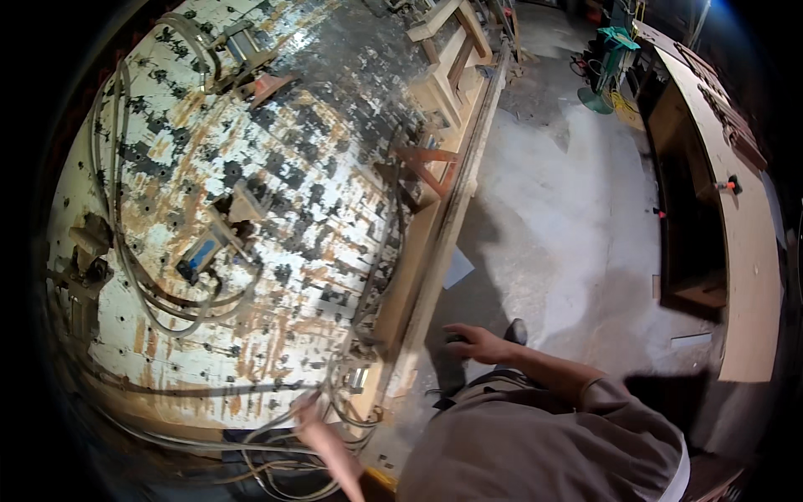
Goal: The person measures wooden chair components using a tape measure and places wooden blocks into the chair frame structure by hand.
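Observation:
My left hand (308,412) is over the near corner of a large worktable (288,314), beside several grey hoses (272,448). It is smeared by motion, so its fingers and anything in them cannot be made out. A small metal cylinder (358,379) sits on the table's wooden edge, to the right of that hand. My right hand (475,343) hangs in front of my body, above the floor and right of the table rail. Its fingers are stretched out and apart, and I see nothing held in them.
Wooden frame pieces (443,84) and an orange triangular bracket (431,170) line the table's right side. Clamp cylinders (198,255) and looped hoses lie across the tabletop. A concrete aisle (552,226) separates it from a wooden bench (749,309). A green stand (595,99) is farther back.

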`<state>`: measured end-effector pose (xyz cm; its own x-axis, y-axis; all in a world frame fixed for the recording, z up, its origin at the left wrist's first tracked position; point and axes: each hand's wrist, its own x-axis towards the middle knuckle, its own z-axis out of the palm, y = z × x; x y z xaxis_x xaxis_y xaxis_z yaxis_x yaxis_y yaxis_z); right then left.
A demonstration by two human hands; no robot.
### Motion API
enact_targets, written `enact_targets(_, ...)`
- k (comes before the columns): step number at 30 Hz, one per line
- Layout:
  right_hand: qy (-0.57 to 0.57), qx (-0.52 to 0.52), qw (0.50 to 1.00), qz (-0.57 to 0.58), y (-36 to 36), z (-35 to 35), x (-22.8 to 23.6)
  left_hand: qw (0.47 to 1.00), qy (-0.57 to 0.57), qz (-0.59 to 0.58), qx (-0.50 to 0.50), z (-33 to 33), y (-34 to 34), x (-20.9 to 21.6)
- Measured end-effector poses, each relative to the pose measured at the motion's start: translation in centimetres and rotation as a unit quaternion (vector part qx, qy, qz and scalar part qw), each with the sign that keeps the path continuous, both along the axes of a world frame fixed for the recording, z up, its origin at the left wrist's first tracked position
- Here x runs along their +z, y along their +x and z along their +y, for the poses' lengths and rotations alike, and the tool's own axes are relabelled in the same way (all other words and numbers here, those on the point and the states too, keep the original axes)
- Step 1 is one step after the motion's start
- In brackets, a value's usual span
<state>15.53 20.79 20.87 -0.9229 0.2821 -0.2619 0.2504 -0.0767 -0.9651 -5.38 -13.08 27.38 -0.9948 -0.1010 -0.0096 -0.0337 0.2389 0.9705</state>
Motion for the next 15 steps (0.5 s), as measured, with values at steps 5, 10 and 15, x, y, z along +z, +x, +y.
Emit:
enact_targets(5,0.304,0.010,0.950,0.067,2.5,6.6,6.6,0.662,0.465,-0.487,-0.328,26.0,13.6,-3.0)
enact_targets(10,0.406,-0.024,0.909,0.090,4.4,13.2,7.0,0.761,0.309,-0.445,-0.356,36.7,15.1,-4.5)
enact_targets(15,0.408,-0.080,0.907,0.062,5.8,21.7,5.2,0.669,0.384,-0.561,-0.300,44.9,14.1,-7.4)
